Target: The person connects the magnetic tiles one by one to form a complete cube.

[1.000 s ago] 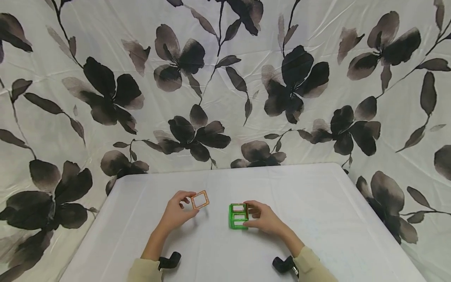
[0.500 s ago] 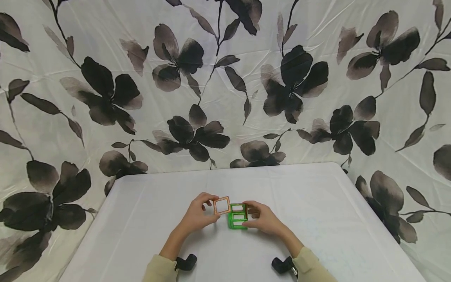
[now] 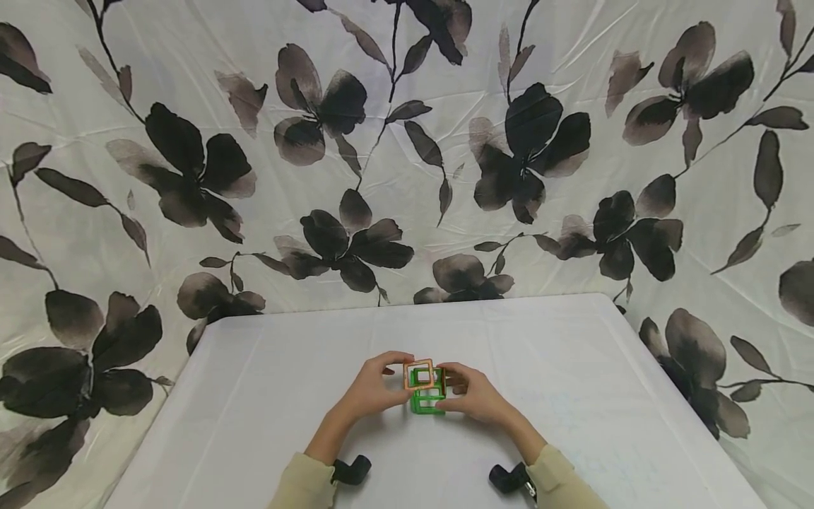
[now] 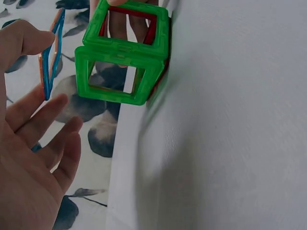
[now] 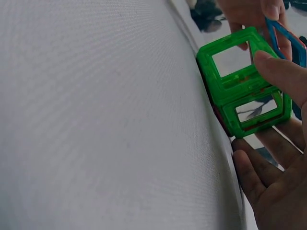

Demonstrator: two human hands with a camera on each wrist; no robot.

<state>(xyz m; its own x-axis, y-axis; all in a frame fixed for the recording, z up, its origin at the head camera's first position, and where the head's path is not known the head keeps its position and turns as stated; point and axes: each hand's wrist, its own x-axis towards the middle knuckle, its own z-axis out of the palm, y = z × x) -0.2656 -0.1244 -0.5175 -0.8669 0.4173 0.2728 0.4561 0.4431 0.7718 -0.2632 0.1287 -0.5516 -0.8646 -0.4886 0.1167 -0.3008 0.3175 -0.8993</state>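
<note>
My left hand (image 3: 374, 389) pinches a square magnetic tile (image 3: 405, 377) between thumb and fingers. Seen from above, the open-framed tile looks orange; in the left wrist view the tile (image 4: 47, 69) shows a blue side with an orange edge behind it. On the white table stands a box of magnetic tiles (image 3: 427, 410), with green frames and some red ones. My right hand (image 3: 475, 393) holds this box (image 5: 218, 91) from the right, thumb on a green frame and fingers around the far side. From above, the raised tile overlaps the top of the box.
A white-covered table (image 3: 547, 353) lies under both hands. Behind it hangs a pale cloth (image 3: 439, 247) printed with dark flowers. Black wrist cameras sit at the left wrist (image 3: 352, 469) and the right wrist (image 3: 509, 479).
My left hand has carried the orange-and-blue tile rightward, from apart on the left to over the tile box. The right hand and the box have stayed nearly still.
</note>
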